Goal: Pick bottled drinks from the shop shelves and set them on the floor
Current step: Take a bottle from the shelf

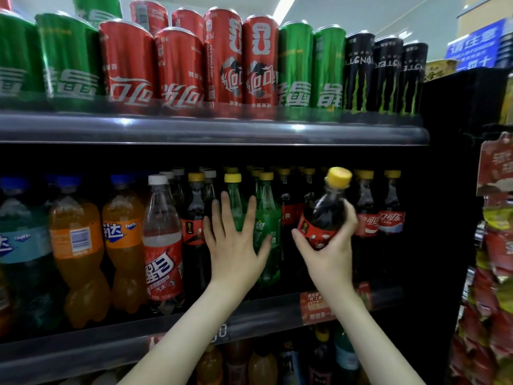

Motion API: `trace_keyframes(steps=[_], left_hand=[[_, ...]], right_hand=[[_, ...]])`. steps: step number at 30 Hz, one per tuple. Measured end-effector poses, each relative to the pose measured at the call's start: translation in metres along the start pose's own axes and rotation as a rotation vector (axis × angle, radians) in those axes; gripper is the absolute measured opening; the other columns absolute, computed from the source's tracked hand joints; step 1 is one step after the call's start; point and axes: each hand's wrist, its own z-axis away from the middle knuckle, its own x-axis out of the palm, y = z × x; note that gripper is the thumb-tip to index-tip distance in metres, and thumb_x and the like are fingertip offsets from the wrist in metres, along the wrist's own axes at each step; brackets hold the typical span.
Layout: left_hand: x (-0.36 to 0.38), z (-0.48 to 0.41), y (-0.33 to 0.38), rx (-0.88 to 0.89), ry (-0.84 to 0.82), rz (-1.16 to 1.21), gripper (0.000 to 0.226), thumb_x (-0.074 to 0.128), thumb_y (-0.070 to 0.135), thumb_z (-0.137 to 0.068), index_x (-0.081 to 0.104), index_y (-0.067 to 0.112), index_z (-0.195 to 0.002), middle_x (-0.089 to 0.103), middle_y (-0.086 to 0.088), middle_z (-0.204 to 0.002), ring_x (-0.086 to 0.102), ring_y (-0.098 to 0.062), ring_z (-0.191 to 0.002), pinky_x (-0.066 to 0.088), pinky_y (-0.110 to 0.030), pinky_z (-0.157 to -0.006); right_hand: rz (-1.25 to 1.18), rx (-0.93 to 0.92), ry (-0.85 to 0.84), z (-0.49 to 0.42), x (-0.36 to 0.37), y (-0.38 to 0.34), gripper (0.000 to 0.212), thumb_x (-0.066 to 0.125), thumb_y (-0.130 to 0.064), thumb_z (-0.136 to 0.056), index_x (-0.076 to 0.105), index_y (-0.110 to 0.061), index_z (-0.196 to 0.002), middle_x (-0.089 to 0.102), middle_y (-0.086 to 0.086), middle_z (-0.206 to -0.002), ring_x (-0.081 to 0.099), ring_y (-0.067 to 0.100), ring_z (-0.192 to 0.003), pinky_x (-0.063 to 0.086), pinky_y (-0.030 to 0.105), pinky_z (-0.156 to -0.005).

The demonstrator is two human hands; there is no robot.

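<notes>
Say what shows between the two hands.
In the head view, a green bottle on the shelf shows between the left hand and the right hand, which grips a cola bottle.

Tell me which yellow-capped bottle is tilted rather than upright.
The dark cola bottle gripped by the right hand; its cap leans right, while the others stand upright on the shelf.

Green, red and black cans (pixel 177 65) stand in a row above; snack packets (pixel 497 273) fill the right edge, below a blue sign (pixel 472 48).
</notes>
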Motion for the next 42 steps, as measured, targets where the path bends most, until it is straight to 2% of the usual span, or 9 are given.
trace_keyframes(steps=[11,17,21,26,28,32,35,39,42], left_hand=[[0.002,0.002,-0.004,0.044,0.007,0.030,0.084,0.074,0.040,-0.078,0.034,0.019,-0.149,0.013,-0.027,-0.155,0.016,-0.047,-0.141,0.018,-0.057,-0.108],[0.004,0.019,-0.014,0.092,-0.036,0.163,0.080,0.066,0.014,-0.086,0.021,0.022,-0.152,-0.011,-0.017,-0.156,-0.010,-0.038,-0.144,0.006,-0.049,-0.112],[0.002,0.033,-0.014,0.104,-0.061,0.159,0.085,0.064,0.011,-0.087,0.012,0.020,-0.153,-0.016,-0.019,-0.154,-0.011,-0.037,-0.143,0.007,-0.050,-0.113],[-0.004,0.062,-0.004,0.122,-0.073,0.197,0.075,0.064,0.013,-0.087,0.025,0.010,-0.151,0.007,-0.028,-0.155,0.002,-0.040,-0.144,0.012,-0.057,-0.114],[-0.001,0.098,0.003,0.213,-0.088,0.255,0.065,0.056,0.019,-0.091,0.029,0.014,-0.150,0.013,-0.024,-0.156,0.005,-0.035,-0.146,0.009,-0.055,-0.116],[0.013,0.190,0.017,0.376,-0.178,0.365,0.059,0.046,0.027,-0.093,0.028,0.025,-0.149,0.015,-0.014,-0.156,0.008,-0.027,-0.148,0.006,-0.045,-0.118],[0.034,0.242,0.023,0.389,-0.293,0.339,0.062,0.054,0.024,-0.089,0.032,0.023,-0.147,0.019,-0.014,-0.155,0.020,-0.030,-0.144,0.011,-0.043,-0.116],[0.064,0.275,0.034,0.327,-0.531,0.124,0.080,0.076,0.022,-0.072,0.041,0.022,-0.144,0.035,-0.016,-0.150,0.033,-0.032,-0.136,0.021,-0.047,-0.109],[0.085,0.280,0.034,0.198,-0.619,-0.028,0.087,0.080,0.028,-0.064,0.045,0.021,-0.143,0.037,-0.020,-0.149,0.035,-0.036,-0.136,0.021,-0.052,-0.108]], right_hand=[[0.244,0.067,-0.130,-0.005,0.039,0.020,0.101,0.075,-0.032,-0.082,0.004,-0.020,-0.153,0.028,0.012,-0.147,0.024,0.024,-0.138,0.028,0.029,-0.102],[0.302,0.073,-0.228,0.007,0.036,0.025,0.105,0.066,-0.018,-0.090,-0.020,-0.025,-0.149,0.015,0.015,-0.155,0.018,0.029,-0.143,0.026,0.042,-0.114],[0.393,0.055,-0.259,0.021,0.035,0.027,0.106,0.062,-0.013,-0.092,-0.032,-0.032,-0.138,0.007,0.014,-0.158,0.011,0.028,-0.147,0.022,0.034,-0.114],[0.516,0.037,-0.204,0.046,0.023,0.027,0.087,0.060,-0.021,-0.094,-0.002,-0.019,-0.154,0.023,0.013,-0.153,0.020,0.028,-0.140,0.029,0.033,-0.109],[0.516,-0.054,-0.159,0.071,0.004,0.034,0.072,0.060,-0.019,-0.094,0.018,-0.014,-0.153,0.030,0.007,-0.145,0.028,0.026,-0.134,0.030,0.031,-0.106],[0.585,-0.188,-0.215,0.150,-0.051,0.070,0.057,0.060,-0.013,-0.093,0.031,-0.009,-0.142,0.037,0.008,-0.132,0.041,0.028,-0.119,0.037,0.032,-0.102],[0.638,0.023,-0.360,0.192,-0.086,0.107,0.067,0.068,-0.007,-0.086,0.031,-0.012,-0.142,0.039,0.013,-0.132,0.042,0.030,-0.119,0.046,0.040,-0.094],[0.594,0.370,-0.563,0.208,-0.100,0.145,0.064,0.055,-0.022,-0.097,0.021,-0.013,-0.150,0.034,0.012,-0.146,0.035,0.024,-0.134,0.031,0.024,-0.101],[0.509,0.415,-0.711,0.218,-0.089,0.163,0.064,0.055,-0.021,-0.096,0.021,-0.015,-0.150,0.035,0.008,-0.148,0.031,0.019,-0.137,0.025,0.022,-0.107]])
